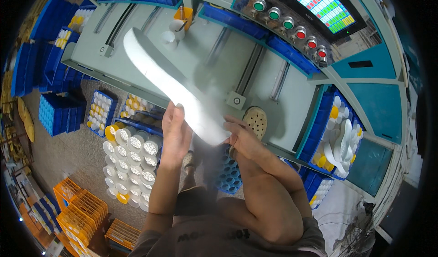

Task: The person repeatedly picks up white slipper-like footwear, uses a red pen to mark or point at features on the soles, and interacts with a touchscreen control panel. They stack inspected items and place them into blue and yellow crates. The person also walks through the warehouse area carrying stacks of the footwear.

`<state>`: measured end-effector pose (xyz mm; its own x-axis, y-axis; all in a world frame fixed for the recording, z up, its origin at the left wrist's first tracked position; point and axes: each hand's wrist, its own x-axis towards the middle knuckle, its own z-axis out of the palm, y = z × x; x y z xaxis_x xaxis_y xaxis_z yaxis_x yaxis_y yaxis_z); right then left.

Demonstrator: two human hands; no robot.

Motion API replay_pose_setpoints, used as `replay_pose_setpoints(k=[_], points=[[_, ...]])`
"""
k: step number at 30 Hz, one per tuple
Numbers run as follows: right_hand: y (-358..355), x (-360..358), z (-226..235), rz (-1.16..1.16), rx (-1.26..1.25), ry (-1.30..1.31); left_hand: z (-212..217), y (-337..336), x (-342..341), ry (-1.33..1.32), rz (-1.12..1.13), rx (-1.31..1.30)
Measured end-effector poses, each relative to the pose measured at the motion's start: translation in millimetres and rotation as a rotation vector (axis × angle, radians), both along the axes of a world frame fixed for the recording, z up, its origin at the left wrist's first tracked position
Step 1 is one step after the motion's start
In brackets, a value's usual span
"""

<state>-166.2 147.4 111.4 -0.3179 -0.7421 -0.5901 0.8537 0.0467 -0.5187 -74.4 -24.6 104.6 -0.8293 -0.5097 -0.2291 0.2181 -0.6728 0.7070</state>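
A long white foam shoe sole (166, 86) is held up in front of me, slanting from the upper left to the lower right. My left hand (177, 129) grips its left edge near the lower end, thumb on top. At the lower right end, my right hand (242, 136) pinches the opposite edge between thumb and fingers. Behind the sole lies the pale green machine bed (219, 81), partly hidden by it. A tan perforated clog (255, 121) on my raised foot rests at the bed's near edge.
Several cups of white pellets (134, 143) stand at the lower left. Blue crates (59, 113) are stacked farther left, with orange crates (84, 211) below. A blue tray (315, 140) at right carries cups and white soles (341, 143). Buttons (288, 23) and a screen (319, 6) sit above.
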Motion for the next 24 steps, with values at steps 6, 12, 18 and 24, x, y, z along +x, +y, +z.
replay_pose_setpoints(k=[6,12,18,24], points=[[-1.9,3.8,-4.9,-0.021,0.107,0.438,9.7,2.3,-7.7,-0.322,0.212,-0.142],[0.8,6.6,-6.2,0.053,-0.130,0.562,8.7,0.9,-7.4,-0.395,0.314,-0.222],[-1.6,0.2,-5.0,-0.098,-0.182,0.481,-1.9,-6.8,-3.0,-0.338,0.230,0.027],[-4.6,0.1,7.7,-0.112,-0.181,0.437,-4.8,-5.6,-1.1,-0.282,0.107,0.195]])
